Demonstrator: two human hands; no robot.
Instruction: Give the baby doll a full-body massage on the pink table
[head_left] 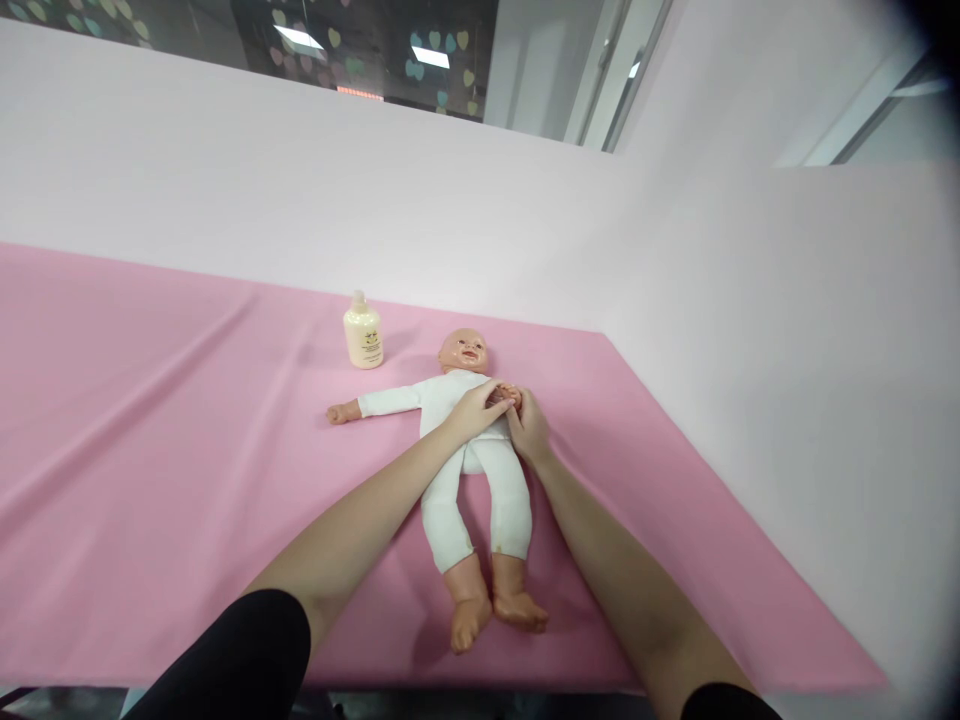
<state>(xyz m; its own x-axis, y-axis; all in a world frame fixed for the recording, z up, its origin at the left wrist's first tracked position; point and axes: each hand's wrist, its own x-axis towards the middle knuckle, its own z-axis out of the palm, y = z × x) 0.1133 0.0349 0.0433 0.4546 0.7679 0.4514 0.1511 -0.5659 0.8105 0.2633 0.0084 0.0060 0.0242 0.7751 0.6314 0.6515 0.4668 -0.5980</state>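
Note:
A baby doll (459, 470) in a white suit lies face up on the pink cloth (150, 440), head away from me and bare feet toward me. One doll arm stretches out to the left. The doll's other hand (504, 396) is folded up by its chest, and both my hands close around it. My left hand (478, 410) lies across the doll's chest with its fingers on that small hand. My right hand (529, 428) grips it from the right side.
A cream lotion bottle (363, 333) stands upright behind the doll's outstretched arm, to the left of its head. A pale pink wall rises behind the table and along its right side. The cloth's front edge runs just below the doll's feet.

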